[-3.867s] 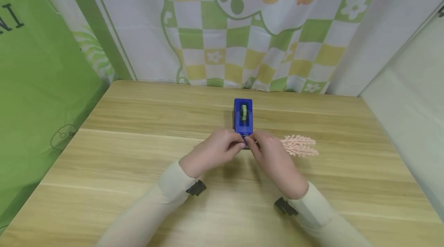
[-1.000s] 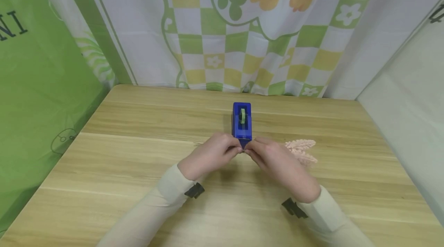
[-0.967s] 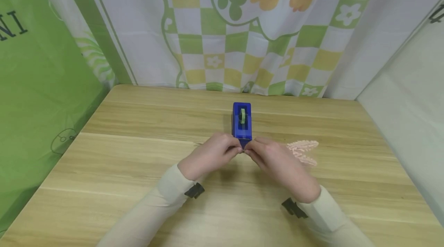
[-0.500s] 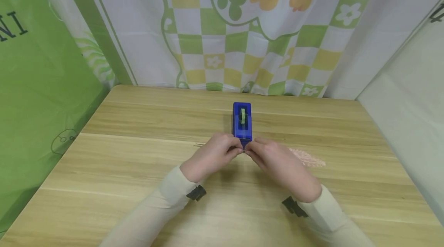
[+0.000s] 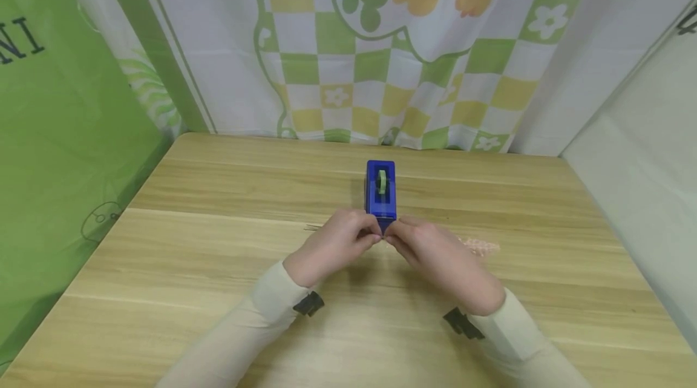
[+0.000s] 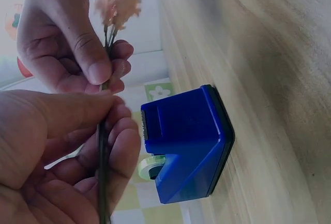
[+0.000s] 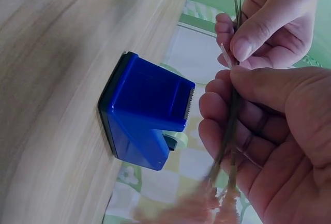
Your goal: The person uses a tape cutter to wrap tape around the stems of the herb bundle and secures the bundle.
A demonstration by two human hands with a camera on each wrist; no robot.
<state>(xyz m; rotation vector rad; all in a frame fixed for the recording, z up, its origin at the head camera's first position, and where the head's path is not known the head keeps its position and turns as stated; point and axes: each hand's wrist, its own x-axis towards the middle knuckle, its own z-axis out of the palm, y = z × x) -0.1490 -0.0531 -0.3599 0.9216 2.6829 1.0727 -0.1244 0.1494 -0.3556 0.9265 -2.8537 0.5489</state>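
Both hands pinch a bundle of thin dark flower stems (image 6: 102,154) between thumb and fingers, their fingertips close together. The left hand (image 5: 339,241) grips toward the bare stem ends, which stick out to its left. My right hand (image 5: 438,261) holds the stems nearer the pink flower heads (image 5: 480,247), partly hidden behind it in the head view and blurred in the right wrist view. A small whitish strip, apparently tape (image 7: 225,54), stands out from the stems between the hands. Just beyond the fingertips is a blue tape dispenser (image 5: 381,207), its toothed cutter facing the hands.
A pale green tape roll (image 5: 382,182) sits inside the dispenser. The dispenser stands on a wood-grain table (image 5: 245,182). A checked floral curtain (image 5: 370,73) hangs behind the far edge, with a green cloth (image 5: 65,152) on the left.
The hands have drawn slightly back from the dispenser's cutter toward the body. The flower heads have swung and turned, showing spread, then narrower. During the last half second the hands stay nearly in place.
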